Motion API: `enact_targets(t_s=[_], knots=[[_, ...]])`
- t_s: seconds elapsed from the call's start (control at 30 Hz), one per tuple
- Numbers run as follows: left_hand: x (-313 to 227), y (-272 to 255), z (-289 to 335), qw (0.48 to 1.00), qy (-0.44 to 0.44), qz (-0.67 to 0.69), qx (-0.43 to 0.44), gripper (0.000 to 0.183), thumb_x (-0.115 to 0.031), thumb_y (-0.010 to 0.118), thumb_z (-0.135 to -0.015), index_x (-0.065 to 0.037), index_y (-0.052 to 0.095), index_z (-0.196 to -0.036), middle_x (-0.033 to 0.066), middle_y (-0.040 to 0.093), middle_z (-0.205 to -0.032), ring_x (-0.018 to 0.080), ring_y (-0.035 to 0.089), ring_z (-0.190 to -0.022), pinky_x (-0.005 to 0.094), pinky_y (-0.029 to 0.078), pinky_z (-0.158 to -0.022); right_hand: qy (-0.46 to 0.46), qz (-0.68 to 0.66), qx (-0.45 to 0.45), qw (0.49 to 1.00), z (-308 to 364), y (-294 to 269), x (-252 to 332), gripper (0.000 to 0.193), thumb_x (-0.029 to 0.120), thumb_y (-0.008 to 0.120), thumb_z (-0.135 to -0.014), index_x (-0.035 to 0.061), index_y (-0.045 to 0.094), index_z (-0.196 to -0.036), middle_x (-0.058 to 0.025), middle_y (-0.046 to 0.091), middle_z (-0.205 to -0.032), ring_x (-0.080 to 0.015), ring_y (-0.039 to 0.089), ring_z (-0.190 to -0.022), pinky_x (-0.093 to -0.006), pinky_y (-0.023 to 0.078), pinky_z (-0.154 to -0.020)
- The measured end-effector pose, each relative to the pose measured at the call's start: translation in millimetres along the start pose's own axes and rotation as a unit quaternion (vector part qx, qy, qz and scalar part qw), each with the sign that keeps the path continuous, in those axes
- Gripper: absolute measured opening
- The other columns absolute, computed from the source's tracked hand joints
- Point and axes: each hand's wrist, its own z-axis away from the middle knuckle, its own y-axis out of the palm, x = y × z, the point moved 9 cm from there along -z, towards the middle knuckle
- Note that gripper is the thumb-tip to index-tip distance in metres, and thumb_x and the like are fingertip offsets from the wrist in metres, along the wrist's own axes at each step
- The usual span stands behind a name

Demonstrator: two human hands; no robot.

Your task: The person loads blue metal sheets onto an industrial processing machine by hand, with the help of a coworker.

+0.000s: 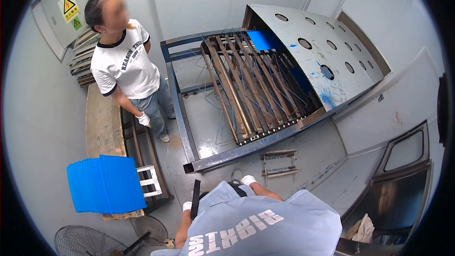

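Note:
My left hand (187, 206), in a white glove, hangs low beside an upright black strap (195, 194). My right hand (248, 179), also white-gloved, is held out in front of my body, over the floor. The fingers of both hands are too small or hidden to make out, and nothing can be seen in them. Ahead stands a dark blue metal frame (237, 158) with a conveyor of long brown slats and rods (256, 85). Thin blue-stained wire frames stand among the slats.
A perforated grey metal cover (322, 50) tops the conveyor's far right. A small metal rack (279, 163) lies on the floor. Left, blue sheets (106, 185) are stacked on a worn bench (102, 123). A person (128, 66) stands there, one white glove showing. A fan (80, 242) is lower left.

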Motion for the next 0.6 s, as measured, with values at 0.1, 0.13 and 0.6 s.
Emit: enact_targets(t_s=[0.1, 0.13, 0.6], knots=[[1.5, 3.5, -9.2, 0.998, 0.028, -0.045, 0.016, 0.031, -0.032, 0.048, -0.063, -0.004, 0.056, -0.072, 0.0136, 0.055, -0.074, 0.0267, 0.053, -0.069, 0.0352, 0.039, -0.056, 0.000, 0.003, -0.003, 1.000, -5.0, 8.0, -10.2, 0.029, 0.027, 0.038, -0.067, 0.0074, 0.057, -0.077, -0.0142, 0.053, -0.084, -0.0287, 0.049, -0.081, -0.0351, 0.039, -0.068], [3.3, 7.0, -13.2, 0.999, 0.033, -0.026, 0.019, 0.031, -0.033, 0.047, -0.064, -0.004, 0.056, -0.072, 0.0139, 0.055, -0.074, 0.0268, 0.053, -0.069, 0.0351, 0.039, -0.056, -0.006, 0.018, -0.005, 1.000, -5.8, 8.2, -11.0, 0.029, 0.027, 0.038, -0.067, 0.0074, 0.057, -0.077, -0.0142, 0.052, -0.084, -0.0286, 0.049, -0.081, -0.0351, 0.039, -0.068], [-8.1, 15.5, -12.9, 0.999, 0.047, -0.020, 0.007, 0.030, -0.031, 0.046, -0.067, -0.005, 0.056, -0.075, 0.0140, 0.055, -0.076, 0.0265, 0.053, -0.072, 0.0341, 0.039, -0.058, -0.018, 0.029, -0.010, 0.999, -9.8, 16.1, -21.0, 0.028, 0.026, 0.038, -0.067, 0.0079, 0.057, -0.077, -0.0136, 0.053, -0.082, -0.0284, 0.050, -0.079, -0.0350, 0.040, -0.067]])
